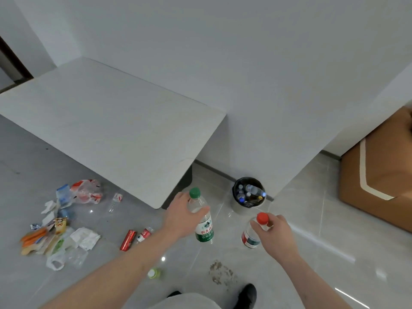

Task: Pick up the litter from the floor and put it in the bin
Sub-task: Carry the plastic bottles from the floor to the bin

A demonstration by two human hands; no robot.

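White table (pixel 107 121) juts from the wall; brown cardboard box (pixel 379 175) right; black shoe (pixel 247 294) below.

head-worn view, facing forward and down

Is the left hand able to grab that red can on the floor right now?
Probably not yet: the left hand is full, gripping the green-capped bottle. The red can lies uncovered nearby, so dropping the bottle first would free it.
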